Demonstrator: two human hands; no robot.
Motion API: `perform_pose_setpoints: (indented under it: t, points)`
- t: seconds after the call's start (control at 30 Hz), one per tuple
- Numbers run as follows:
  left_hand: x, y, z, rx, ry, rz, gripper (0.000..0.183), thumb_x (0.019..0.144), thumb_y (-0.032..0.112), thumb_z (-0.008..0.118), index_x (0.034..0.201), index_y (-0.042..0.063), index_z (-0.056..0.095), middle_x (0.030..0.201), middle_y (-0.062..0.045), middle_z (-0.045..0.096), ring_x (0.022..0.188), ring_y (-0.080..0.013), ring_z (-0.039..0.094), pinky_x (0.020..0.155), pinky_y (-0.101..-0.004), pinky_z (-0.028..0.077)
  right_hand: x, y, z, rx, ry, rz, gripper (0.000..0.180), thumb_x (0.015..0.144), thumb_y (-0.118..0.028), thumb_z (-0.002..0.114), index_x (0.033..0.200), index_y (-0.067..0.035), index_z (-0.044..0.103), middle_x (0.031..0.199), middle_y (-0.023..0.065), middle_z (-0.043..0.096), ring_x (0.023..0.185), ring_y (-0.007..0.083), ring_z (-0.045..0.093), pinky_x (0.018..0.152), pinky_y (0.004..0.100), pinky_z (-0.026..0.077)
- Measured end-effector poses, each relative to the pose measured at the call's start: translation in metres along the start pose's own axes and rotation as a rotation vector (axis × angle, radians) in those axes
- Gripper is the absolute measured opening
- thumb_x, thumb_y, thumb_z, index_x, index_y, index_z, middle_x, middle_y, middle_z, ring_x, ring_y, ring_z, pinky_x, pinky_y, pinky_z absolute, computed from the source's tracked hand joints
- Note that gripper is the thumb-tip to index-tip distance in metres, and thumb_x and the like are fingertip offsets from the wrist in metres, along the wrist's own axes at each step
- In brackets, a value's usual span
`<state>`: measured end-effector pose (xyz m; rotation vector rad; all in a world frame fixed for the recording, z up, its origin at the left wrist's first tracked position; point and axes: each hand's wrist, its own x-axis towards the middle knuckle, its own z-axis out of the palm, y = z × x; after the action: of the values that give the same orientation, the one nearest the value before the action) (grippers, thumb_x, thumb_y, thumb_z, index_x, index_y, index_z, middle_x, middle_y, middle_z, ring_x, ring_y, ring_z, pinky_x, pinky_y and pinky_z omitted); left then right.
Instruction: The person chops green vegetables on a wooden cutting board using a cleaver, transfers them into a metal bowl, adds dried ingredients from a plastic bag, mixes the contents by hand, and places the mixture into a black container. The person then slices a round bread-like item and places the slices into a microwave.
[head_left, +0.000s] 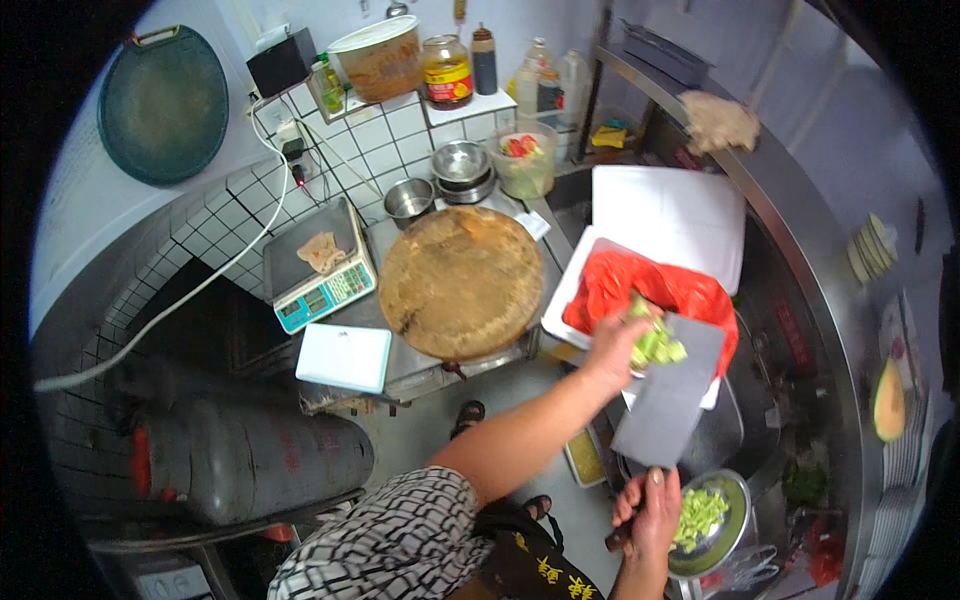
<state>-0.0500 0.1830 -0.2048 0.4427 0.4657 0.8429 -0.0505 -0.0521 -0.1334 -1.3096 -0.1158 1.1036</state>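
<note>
My right hand (651, 514) grips the handle of a wide cleaver (671, 397), its blade stretching up towards the red bag. With my left hand (619, 349) I press pale green chopped vegetable pieces (660, 345) against the blade's upper end. Beneath them a red plastic bag (694, 285) lines a white foam box (566, 300). Beside my right hand stands a metal bowl (739, 525) with more green pieces (701, 514). A round wooden chopping block (461, 281) lies on the worktop, and its top shows no food.
Left of the block are a digital scale (326, 289) and a white lidded box (345, 358). Metal bowls (461, 163) and a plastic tub (525, 169) stand behind it. A steel shelf (795, 232) curves along the right. A gas cylinder (255, 457) lies at lower left.
</note>
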Motion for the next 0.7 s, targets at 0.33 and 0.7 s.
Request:
perform_pose_setpoints:
  t: [0.33,0.7]
  points:
    - [0.231,0.346,-0.183,0.419,0.294,0.536,0.015,0.087,0.009,0.069,0.101,0.002,0.068,0.089,-0.004,0.068,0.075,-0.0146,0.065,0.066,-0.0266,0.052,0.266,0.03,0.364,-0.155,-0.392,0.059,0.017,0.102,-0.024,0.051,0.104,-0.007,0.047,0.066,0.0013,0.046,0.048,0.0122,0.047,0.04,0.0273,0.04]
    - [0.354,0.392,-0.314,1.704,0.664,0.512,0.027,0.089,0.028,0.054,0.093,0.007,0.071,0.099,-0.021,0.067,0.097,-0.0403,0.063,0.083,-0.0492,0.05,0.351,0.072,0.438,-0.405,-0.303,-0.012,0.024,0.101,-0.028,0.053,0.096,-0.004,0.052,0.063,0.0025,0.049,0.045,0.0134,0.048,0.038,0.0297,0.039]
